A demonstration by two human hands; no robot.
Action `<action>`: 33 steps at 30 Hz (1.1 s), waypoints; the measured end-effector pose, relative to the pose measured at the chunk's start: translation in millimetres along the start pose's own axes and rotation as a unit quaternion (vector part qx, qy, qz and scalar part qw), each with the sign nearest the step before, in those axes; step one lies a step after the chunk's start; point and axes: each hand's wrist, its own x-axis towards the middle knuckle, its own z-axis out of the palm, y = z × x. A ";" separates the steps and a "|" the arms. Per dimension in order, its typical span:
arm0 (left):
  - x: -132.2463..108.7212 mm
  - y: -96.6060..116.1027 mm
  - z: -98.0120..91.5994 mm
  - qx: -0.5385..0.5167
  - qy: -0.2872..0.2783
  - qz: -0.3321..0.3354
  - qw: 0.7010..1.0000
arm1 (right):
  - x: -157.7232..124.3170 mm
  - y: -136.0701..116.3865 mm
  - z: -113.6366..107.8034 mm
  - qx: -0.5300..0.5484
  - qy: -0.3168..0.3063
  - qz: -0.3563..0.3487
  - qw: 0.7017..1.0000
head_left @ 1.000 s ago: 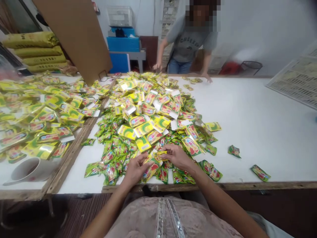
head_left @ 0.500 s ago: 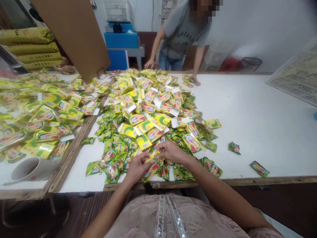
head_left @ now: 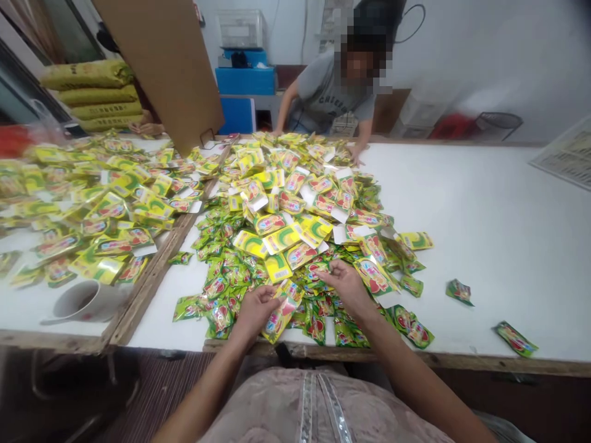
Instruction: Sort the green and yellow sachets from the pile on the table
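Observation:
My left hand (head_left: 255, 312) pinches a small yellow and green carton (head_left: 282, 314) with a watermelon picture, holding it tilted above the near edge of the heap. To its right, my right hand (head_left: 347, 288) has its fingers curled, with the fingertips at the green packets (head_left: 318, 301). Whether a packet is between those fingertips I cannot make out. Just beyond both hands, several yellow cartons (head_left: 281, 237) lie piled on the green packets, some with white flaps standing out.
A second heap of cartons (head_left: 111, 209) covers the left table, with a white mug (head_left: 99, 301) near its front. A wooden edge strip (head_left: 159, 271) divides the tables. Two loose packets lie to the right. Across the table a person (head_left: 330, 92) leans over the heap. A brown board (head_left: 166, 67) stands upright.
My right hand has moved right, away from the carton, to the green packets. The carton stays in my left hand. The person opposite has bent lower, and my view has shifted left.

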 end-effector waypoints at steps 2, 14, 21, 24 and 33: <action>0.2 -0.2 2.7 -0.007 -0.004 0.000 1.000 | -3.6 -3.5 0.2 0.071 -0.013 0.011 0.997; -1.8 -4.3 5.1 0.009 -0.092 0.037 0.995 | -18.4 -23.3 3.6 -0.089 -0.174 -0.063 0.979; 2.9 -5.6 11.5 -0.025 -0.103 0.036 0.994 | -29.1 -24.7 6.8 -0.049 -0.128 -0.054 0.989; 4.9 -5.5 12.8 -0.009 -0.089 0.060 0.994 | -33.9 -28.1 7.6 -0.143 -0.120 -0.113 0.976; -6.9 -4.2 15.2 0.220 -0.042 0.182 0.957 | -34.5 -18.2 10.2 -0.261 -0.159 -0.157 0.939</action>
